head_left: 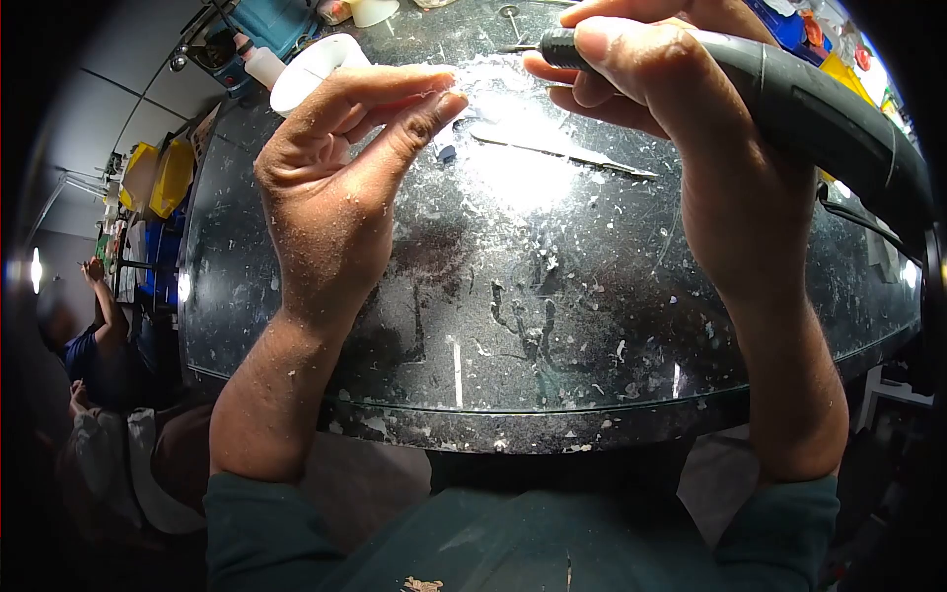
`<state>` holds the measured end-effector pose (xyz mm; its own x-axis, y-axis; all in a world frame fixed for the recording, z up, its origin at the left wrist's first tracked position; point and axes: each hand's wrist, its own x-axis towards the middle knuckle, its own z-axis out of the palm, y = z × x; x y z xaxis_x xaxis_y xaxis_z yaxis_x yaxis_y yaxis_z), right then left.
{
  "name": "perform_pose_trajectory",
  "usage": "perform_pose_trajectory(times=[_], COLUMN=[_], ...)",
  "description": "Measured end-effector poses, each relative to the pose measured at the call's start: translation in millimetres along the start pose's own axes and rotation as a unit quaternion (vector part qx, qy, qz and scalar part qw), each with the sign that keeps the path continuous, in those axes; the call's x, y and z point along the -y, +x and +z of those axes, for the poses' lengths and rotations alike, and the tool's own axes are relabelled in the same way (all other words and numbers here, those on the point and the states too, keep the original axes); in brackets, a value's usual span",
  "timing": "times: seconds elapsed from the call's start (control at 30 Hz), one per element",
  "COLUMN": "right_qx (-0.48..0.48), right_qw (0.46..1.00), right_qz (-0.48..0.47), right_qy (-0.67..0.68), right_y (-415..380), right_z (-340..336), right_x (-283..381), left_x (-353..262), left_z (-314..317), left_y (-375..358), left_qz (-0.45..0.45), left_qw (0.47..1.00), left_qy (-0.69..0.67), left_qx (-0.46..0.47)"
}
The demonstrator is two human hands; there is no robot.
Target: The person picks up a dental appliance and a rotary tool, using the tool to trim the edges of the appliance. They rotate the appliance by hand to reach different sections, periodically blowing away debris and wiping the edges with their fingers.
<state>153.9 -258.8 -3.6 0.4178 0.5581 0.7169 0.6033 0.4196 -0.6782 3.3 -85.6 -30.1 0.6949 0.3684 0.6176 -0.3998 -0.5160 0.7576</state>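
Note:
My left hand (330,187), dusted with white specks, is raised over the left part of the table. Its thumb and forefinger are pinched together; what is between them, if anything, is lost in the glare. My right hand (691,118) is closed around a dark rotary tool handpiece (764,84), thumb on top. The thin metal bit (518,47) points left toward my left fingertips, apart from them. Below and between the hands lies a slim metal carving tool (567,150). A small dark piece (446,148) shows just under my left fingertips.
White dust and chips cover the dark table (552,326). A white bowl (314,71) and a squeeze bottle (258,63) stand at the back left. A black cable (858,219) runs at the right. Another person (104,335) is beyond the left edge, near yellow bins (170,178).

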Motion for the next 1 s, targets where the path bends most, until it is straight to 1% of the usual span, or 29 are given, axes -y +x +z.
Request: perform_pose_trajectory(times=[0.17,0.43,0.57,0.63,0.73,1.0], right_qx=[-0.005,-0.013,-0.017,-0.019,-0.022,-0.030], right_qw=[1.000,0.999,0.999,0.999,0.999,0.997], right_qz=[0.010,0.028,0.037,0.041,0.047,0.065], right_qy=[0.004,0.010,0.013,0.015,0.017,0.024], right_y=[0,-3,-4,-3,-3,-1], right_z=[3,1,2,5,6,9], right_x=[3,6,7,8,9,10], left_x=[0,-2,2,4,5,3], left_z=[-2,0,-3,-3,-5,-3], left_y=[0,0,1,1,0,-1], left_qz=[-0.002,-0.029,-0.014,-0.006,-0.003,-0.019], left_qw=[1.000,0.999,1.000,0.999,0.999,0.999], left_qy=[-0.007,-0.016,-0.009,-0.041,-0.038,-0.041], left_qx=[0.000,-0.006,0.003,0.003,0.008,0.001])
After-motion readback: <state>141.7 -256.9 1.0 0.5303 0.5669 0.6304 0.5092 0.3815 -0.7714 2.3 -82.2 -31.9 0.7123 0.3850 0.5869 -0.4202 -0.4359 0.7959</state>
